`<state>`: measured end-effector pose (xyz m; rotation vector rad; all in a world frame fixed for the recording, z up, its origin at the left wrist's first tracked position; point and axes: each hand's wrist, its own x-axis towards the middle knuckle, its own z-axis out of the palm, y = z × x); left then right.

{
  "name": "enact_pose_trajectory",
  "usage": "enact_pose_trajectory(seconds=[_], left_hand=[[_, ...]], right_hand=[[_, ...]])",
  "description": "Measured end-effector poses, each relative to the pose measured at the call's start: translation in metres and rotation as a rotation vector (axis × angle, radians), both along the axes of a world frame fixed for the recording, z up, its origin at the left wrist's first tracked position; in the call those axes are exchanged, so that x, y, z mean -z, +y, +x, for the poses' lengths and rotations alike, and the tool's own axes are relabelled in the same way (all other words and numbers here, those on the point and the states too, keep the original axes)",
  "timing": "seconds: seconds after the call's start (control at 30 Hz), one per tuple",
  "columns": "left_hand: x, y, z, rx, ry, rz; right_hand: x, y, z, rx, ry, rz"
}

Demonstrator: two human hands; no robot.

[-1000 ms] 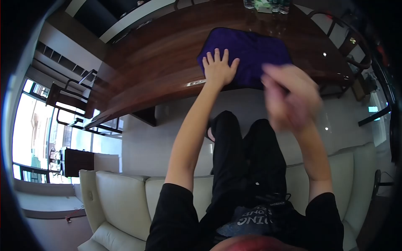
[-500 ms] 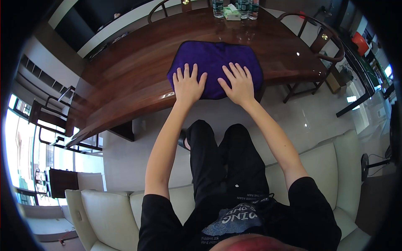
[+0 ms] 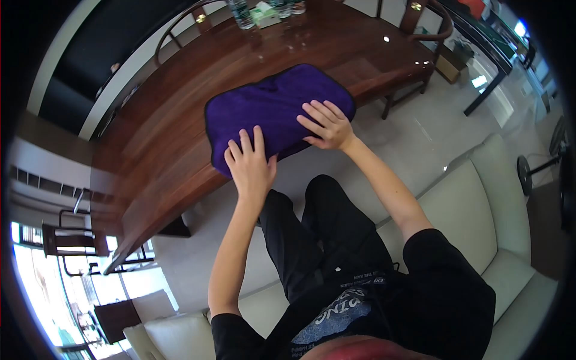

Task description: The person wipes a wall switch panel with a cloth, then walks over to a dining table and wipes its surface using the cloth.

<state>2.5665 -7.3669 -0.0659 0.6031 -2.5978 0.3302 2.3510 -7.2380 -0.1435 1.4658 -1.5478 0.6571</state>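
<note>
A purple cloth [image 3: 258, 105] with dark edging lies spread over the near edge of the wooden table, its front part hanging slightly past the edge. My left hand [image 3: 249, 168] rests on the cloth's near left part, palm down, with its fingers apart. On the right side, my right hand [image 3: 329, 125] lies over the cloth near its right end, fingers stretched out and pointing to the left. Neither hand grips the fabric. A few shallow wrinkles show along the cloth's far edge.
Water bottles [image 3: 241, 13] and a tissue pack [image 3: 264, 15] stand at the far side of the table [image 3: 162, 114]. Wooden chairs [image 3: 414, 18] are around it. A pale sofa [image 3: 462, 198] is behind me, and a fan [image 3: 540, 162] stands at the right.
My view has turned, so the table and cloth appear tilted. My right hand has swung to point leftward across the cloth. The left hand stays flat on it.
</note>
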Motion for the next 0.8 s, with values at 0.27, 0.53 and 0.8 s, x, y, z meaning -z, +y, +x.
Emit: enact_pose_trajectory(seconds=[0.27,0.53,0.8], left_hand=[[-0.020,0.020,-0.080,0.560,-0.073,0.035],[-0.010,0.042,-0.140,0.465,-0.221,-0.087],[-0.013,0.076,-0.189,0.408,-0.195,-0.006]], right_hand=[[0.001,0.043,0.010,-0.041,-0.238,0.059],[0.195,0.381,0.013,1.283,-0.761,-0.197],[0.176,0.437,0.028,1.940,-1.074,0.051]])
